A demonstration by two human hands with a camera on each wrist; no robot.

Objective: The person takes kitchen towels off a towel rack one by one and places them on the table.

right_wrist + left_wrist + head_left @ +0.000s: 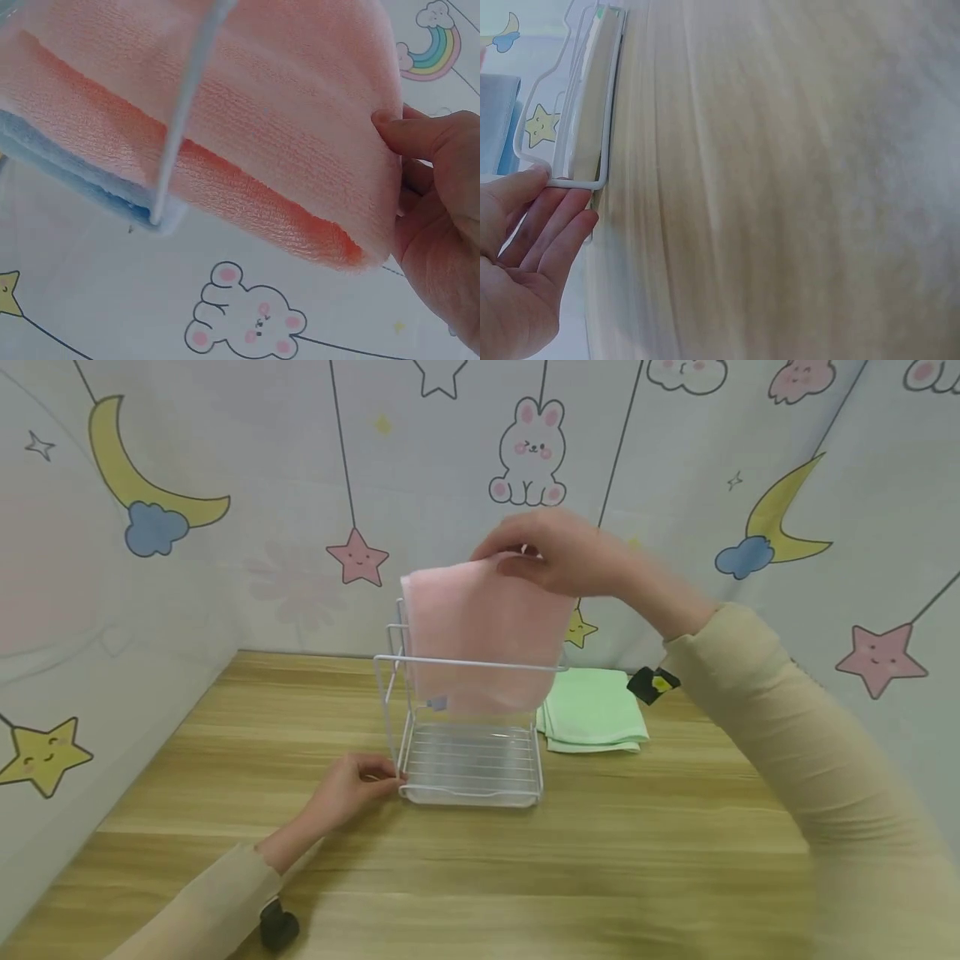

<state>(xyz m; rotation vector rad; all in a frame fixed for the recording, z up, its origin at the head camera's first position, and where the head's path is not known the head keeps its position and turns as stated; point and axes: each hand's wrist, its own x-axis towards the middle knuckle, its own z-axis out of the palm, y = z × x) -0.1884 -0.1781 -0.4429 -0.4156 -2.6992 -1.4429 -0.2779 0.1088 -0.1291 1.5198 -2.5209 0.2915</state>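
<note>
Hanging folded below the right hand [551, 547], a pink cloth [487, 618] is being pinched at its upper edge between thumb and fingers. It is being held above the base of a white wire rack [472, 662], whose lower near-left corner is being gripped by the left hand [356, 789], well below and to the left of the cloth. The cloth's front is being crossed by the rack's high front bar; whether any weight is being borne by the rack cannot quite be told from these angles. A blue cloth [67, 169] is being largely hidden behind the pink one. Just right of the rack, a folded green cloth [596, 710] is being supported by the desk [675, 827], which is being backed by a printed white sheet [262, 460].
</note>
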